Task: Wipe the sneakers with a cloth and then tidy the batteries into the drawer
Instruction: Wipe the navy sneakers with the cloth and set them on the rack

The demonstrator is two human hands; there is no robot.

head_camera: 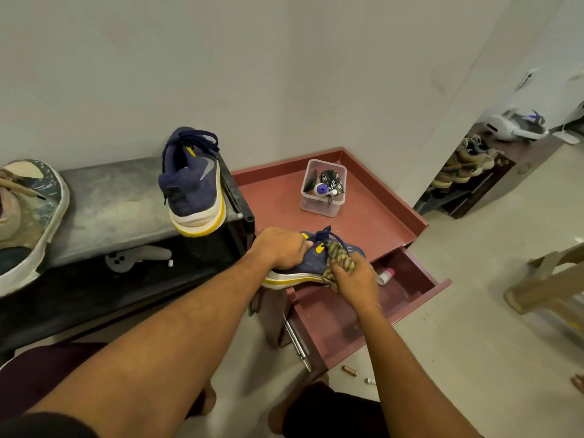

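Step in hand: wiping the first sneaker (311, 263). It lies on its side at the front edge of the red cabinet top (278, 197), overhanging the open drawer (420, 263).

- The left hand (281, 248) grips the sneaker at the heel collar, fingers curled, steadying it.
- The right hand (354, 276) clutches a bunched striped cloth (339, 254) and presses it against the toe end of the upper.
- The second sneaker (192, 184) stands on its heel at the right end of the grey bench (110, 200), apparently not yet wiped.
- Two batteries (349, 371) lie on the floor just beside the drawer's front corner.

Next move, as judged: finish the upper and sole band, then swap sneakers. The batteries are small and round, so collecting them calls for a fingertip pinch.
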